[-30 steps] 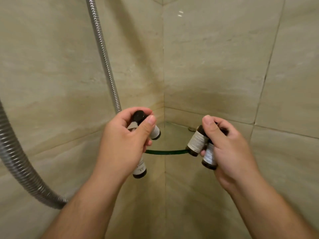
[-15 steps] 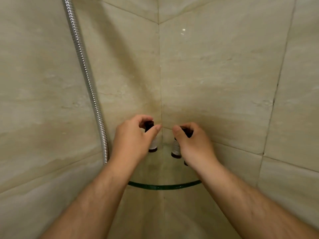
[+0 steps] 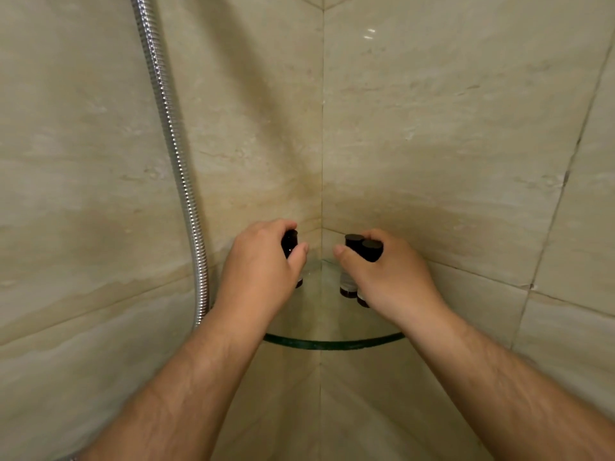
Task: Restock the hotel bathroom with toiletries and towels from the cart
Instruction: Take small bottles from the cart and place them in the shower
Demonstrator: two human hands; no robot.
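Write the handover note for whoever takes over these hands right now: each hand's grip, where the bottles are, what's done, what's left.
Left hand: grip round a dark-capped bottle, upright, at the back left of the glass corner shelf. The hand hides anything more it may hold.
Right hand: grip round two bottles, upright and side by side, at the shelf's back right.
Bases are at the glass; whether they rest on it I cannot tell.
Done: bottles brought to the shelf.
Left: let go, check that they stand, then towels. Cart not in view.
Mind the shower hose left of the left arm.
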